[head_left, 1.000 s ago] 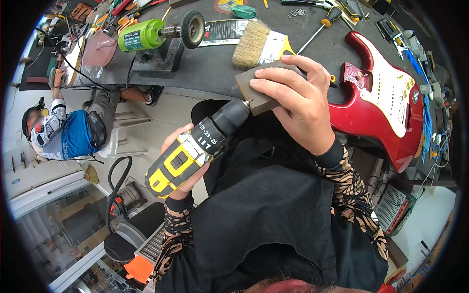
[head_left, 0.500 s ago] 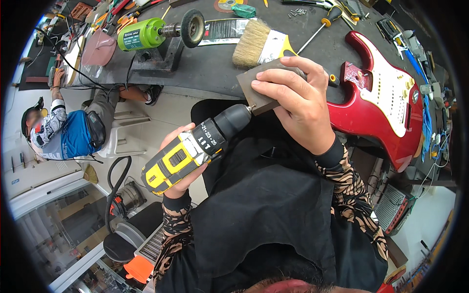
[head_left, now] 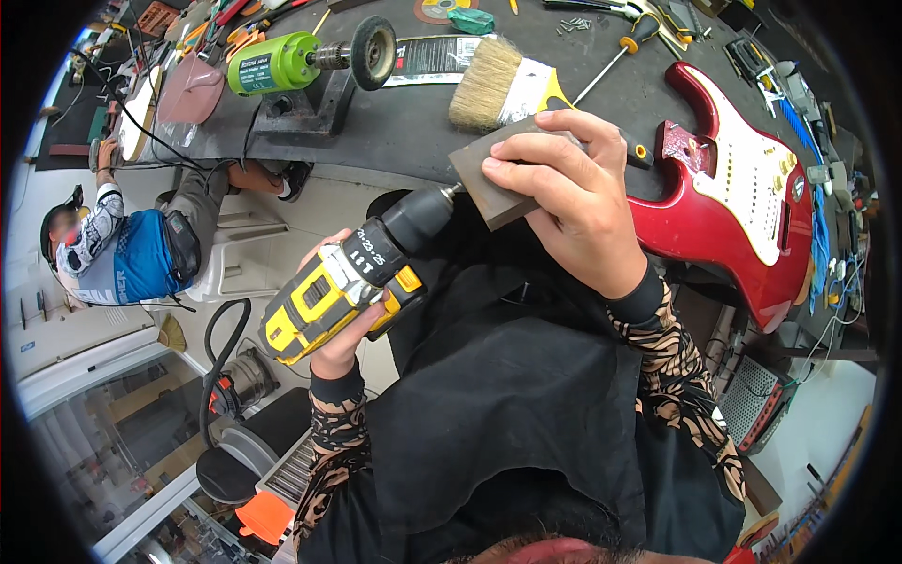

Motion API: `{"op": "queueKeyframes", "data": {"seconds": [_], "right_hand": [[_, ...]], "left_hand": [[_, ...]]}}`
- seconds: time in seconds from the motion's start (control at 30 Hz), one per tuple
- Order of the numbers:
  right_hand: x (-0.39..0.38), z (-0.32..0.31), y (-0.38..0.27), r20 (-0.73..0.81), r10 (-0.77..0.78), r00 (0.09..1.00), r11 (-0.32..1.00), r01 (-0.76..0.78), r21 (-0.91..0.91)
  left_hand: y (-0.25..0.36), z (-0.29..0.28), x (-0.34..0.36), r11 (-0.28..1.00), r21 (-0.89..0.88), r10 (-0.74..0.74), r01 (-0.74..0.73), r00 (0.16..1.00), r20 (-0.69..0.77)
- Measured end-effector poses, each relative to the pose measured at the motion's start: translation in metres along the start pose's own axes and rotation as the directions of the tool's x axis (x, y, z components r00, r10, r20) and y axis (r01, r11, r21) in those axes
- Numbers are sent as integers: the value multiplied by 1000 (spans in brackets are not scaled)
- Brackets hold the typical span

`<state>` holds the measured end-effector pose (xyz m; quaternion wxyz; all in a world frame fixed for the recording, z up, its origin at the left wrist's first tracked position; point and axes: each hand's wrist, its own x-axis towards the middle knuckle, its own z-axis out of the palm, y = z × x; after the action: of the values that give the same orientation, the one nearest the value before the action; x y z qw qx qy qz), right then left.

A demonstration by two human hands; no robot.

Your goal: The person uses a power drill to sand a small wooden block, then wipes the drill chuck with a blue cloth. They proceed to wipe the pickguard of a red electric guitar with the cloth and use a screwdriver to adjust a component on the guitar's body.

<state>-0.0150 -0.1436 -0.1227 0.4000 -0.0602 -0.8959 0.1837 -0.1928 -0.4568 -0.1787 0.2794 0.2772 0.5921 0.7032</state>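
While the fingers of the right hand (head_left: 587, 193) curl over a flat grey-brown rectangular block (head_left: 482, 185), holding it at the bench's near edge, the left hand (head_left: 340, 348) wraps closed around a yellow-and-black cordless drill (head_left: 324, 296). Its slim metal bit (head_left: 455, 189) points at the block's left side, contact hard to tell! Beyond, a wide pale-bristled brush (head_left: 489, 86) lies on the dark flat bench (head_left: 404, 141), and rightward gleams a glossy red guitar body (head_left: 700, 235).

Left of centre, a yellow-and-black cordless drill (head_left: 324, 293) hides much of the left hand (head_left: 340, 350); at centre, the right hand (head_left: 587, 193) covers part of a flat brown block (head_left: 487, 195). The top edge crops an orange-and-grey disc (head_left: 438, 9).
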Motion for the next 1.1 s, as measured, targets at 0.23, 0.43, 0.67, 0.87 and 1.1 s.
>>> {"op": "queueKeyframes", "data": {"seconds": [0.23, 0.43, 0.67, 0.87, 1.1], "right_hand": [[-1, -3, -1, 45, -39, 998, 999, 40, -11], [-2, -4, -1, 33, -51, 998, 999, 51, -12], [0, -2, -1, 3, -52, 999, 998, 52, -34], [1, -2, -1, -22, -50, 999, 998, 49, -31], [1, -2, -1, -36, -49, 998, 999, 49, -1]], "left_hand": [[2, 9, 4, 998, 66, -5, 5, 1000, -2], [8, 5, 7, 998, 55, -32, 30, 999, 32], [8, 10, 8, 997, -20, -79, 80, 997, 16], [10, 12, 11, 995, -43, -83, 85, 996, 30], [24, 30, 15, 973, -172, -140, 153, 987, 85]]}}
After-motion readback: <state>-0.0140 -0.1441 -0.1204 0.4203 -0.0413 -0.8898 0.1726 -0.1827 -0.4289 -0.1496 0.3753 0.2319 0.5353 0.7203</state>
